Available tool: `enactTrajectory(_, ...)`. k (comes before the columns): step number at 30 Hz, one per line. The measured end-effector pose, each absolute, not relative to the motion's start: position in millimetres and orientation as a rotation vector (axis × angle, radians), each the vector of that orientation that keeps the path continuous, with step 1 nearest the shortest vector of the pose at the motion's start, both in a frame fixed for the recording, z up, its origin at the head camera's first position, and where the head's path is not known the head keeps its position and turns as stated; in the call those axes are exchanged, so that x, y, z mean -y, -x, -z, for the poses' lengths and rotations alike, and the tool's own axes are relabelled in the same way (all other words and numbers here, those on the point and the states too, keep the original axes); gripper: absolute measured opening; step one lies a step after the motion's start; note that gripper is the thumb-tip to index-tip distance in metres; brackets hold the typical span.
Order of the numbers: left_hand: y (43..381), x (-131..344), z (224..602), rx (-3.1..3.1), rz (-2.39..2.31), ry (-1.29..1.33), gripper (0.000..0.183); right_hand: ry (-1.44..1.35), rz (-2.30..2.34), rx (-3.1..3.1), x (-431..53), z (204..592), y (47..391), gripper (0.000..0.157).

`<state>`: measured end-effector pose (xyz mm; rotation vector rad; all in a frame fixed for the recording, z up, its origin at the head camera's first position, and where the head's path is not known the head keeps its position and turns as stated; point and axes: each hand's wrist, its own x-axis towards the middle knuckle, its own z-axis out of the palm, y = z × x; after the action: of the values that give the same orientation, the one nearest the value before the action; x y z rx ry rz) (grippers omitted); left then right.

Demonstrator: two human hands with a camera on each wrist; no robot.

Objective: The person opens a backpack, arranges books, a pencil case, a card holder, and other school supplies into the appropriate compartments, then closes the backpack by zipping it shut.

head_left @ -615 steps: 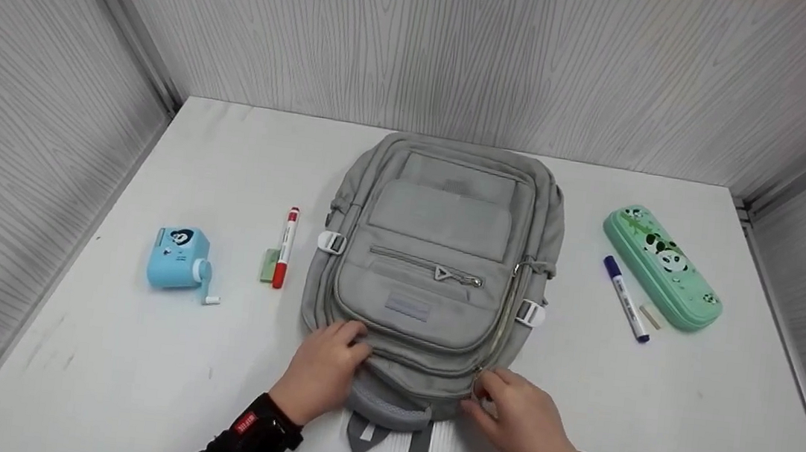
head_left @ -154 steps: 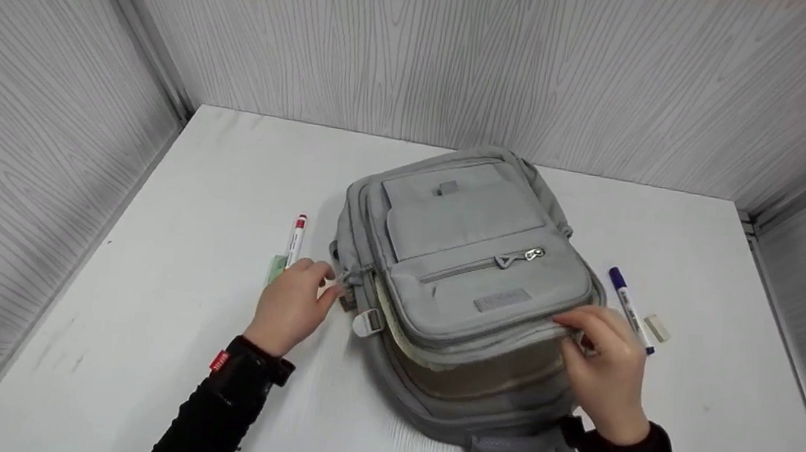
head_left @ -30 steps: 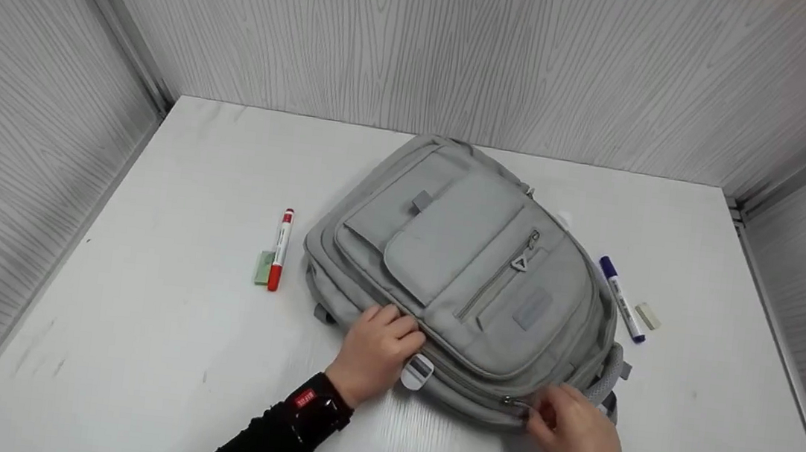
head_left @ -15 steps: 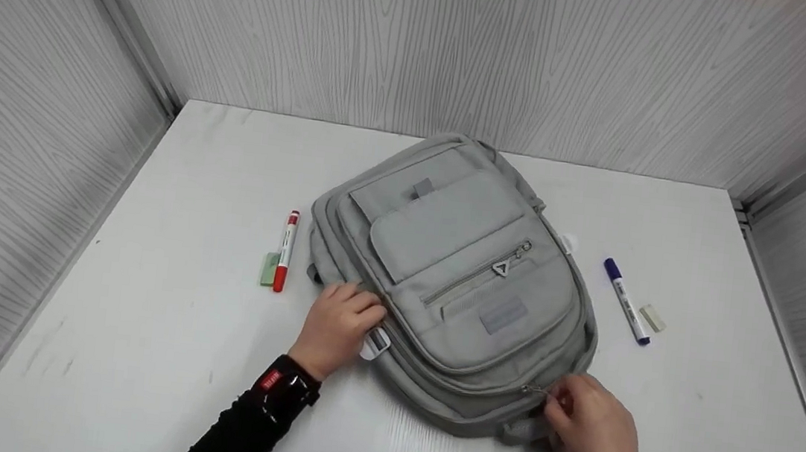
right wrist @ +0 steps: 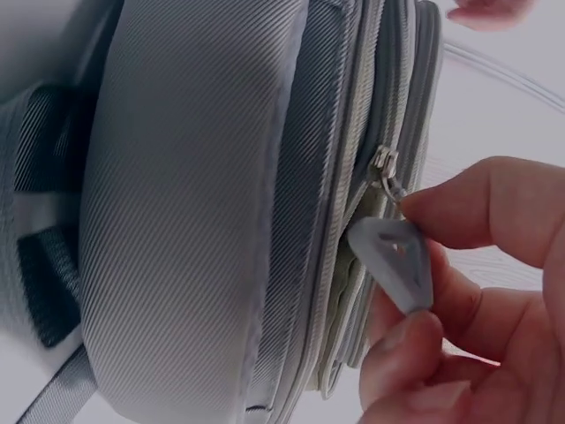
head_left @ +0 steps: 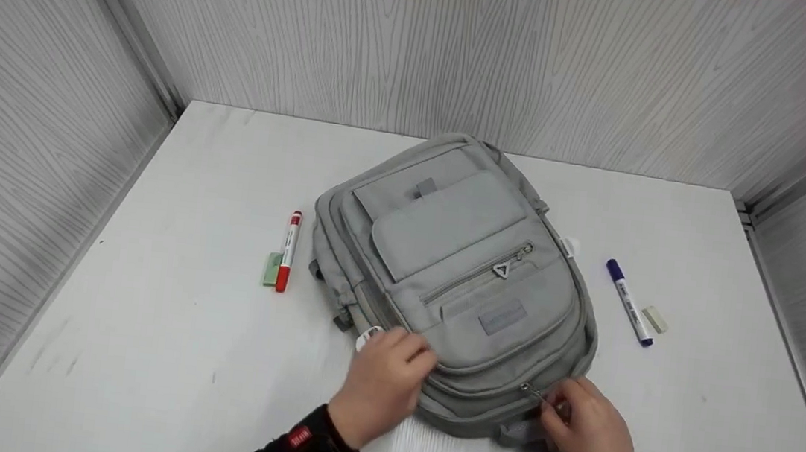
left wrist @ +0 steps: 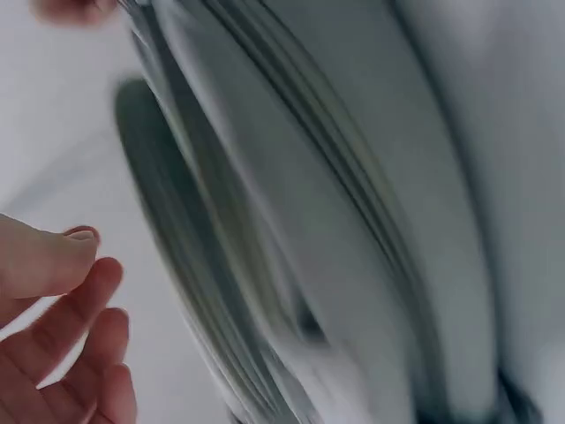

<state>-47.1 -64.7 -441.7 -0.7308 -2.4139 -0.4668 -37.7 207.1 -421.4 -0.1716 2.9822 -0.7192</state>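
A grey backpack (head_left: pixel 462 232) lies tilted on the white table, its front pocket facing up. At its lower right edge, my right hand (head_left: pixel 590 437) pinches a zipper pull; close up in the right wrist view, the grey triangular zipper pull (right wrist: pixel 397 261) hangs from a metal slider (right wrist: pixel 384 163), between thumb and fingers. An open gap shows beside the slider. My left hand (head_left: pixel 382 385) is over the bag's lower left edge. In the left wrist view, its loosely bent fingers (left wrist: pixel 84 318) hold nothing and stand apart from the blurred bag side.
Left of the bag, a red marker (head_left: pixel 289 251) lies against a small green block (head_left: pixel 271 270). To the right are a marker with a dark blue cap (head_left: pixel 629 302) and a small pale block (head_left: pixel 654 319). Wood-grain panels (head_left: pixel 422 48) wall the table's back and sides.
The blue sharpener and green pencil case seen first are no longer in view. The bag has turned, its gaping compartment largely closed. Lately my left hand left the side buckle, moving right and nearer.
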Motion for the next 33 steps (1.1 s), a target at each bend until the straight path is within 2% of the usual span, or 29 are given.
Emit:
enactTrajectory(5,31.3,26.4,447.3,2.442,0.392,0.816,0.014,0.159,0.761,-2.906,-204.6,418.5,37.2,0.013)
enactTrajectory(10,27.3,10.3,455.5,2.438,0.262,0.828,0.013,0.185,0.750,-2.892,-202.9,419.1,36.5,0.016)
enactTrajectory(21,34.5,1.1,463.5,2.381,0.127,0.770,0.019,0.317,0.817,-2.901,-206.1,423.2,34.5,0.018)
enactTrajectory(26,34.3,1.2,467.2,2.367,0.125,0.775,0.015,0.310,0.821,-2.913,-206.9,423.1,35.0,0.018)
enactTrajectory(30,33.5,1.3,471.1,2.320,0.137,0.777,0.018,0.290,0.825,-2.935,-208.7,423.4,35.9,0.019)
enactTrajectory(33,34.1,-0.9,473.1,2.300,0.112,0.769,0.011,0.298,0.855,-2.939,-209.8,423.7,36.5,0.020)
